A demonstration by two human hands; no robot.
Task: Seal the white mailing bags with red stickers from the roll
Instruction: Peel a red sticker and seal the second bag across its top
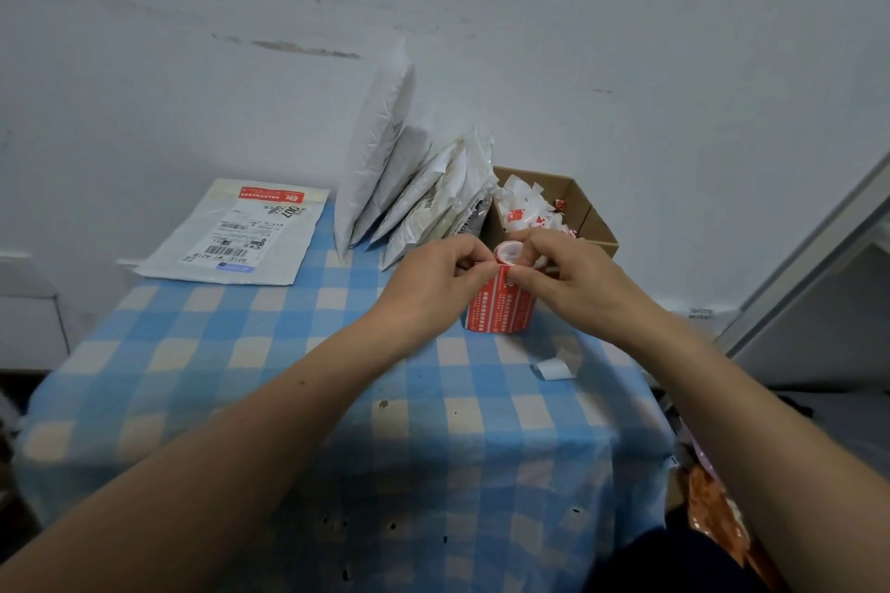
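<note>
A red sticker roll [501, 308] stands upright on the blue checked tablecloth [289, 400]. My left hand [433, 284] pinches the top edge of the roll's outer sticker from the left. On the other side my right hand [573, 279] pinches the same top edge, its fingers curled over the roll's core. One white mailing bag [241, 231] lies flat at the back left with a red sticker across its top. Several white mailing bags [404, 193] lean upright against the wall behind the roll.
An open cardboard box [573, 207] with crumpled white and red backing scraps sits at the back right, just behind my right hand. A loose white paper scrap [554, 366] lies on the cloth to the right of the roll. The table's right edge drops off near a grey frame.
</note>
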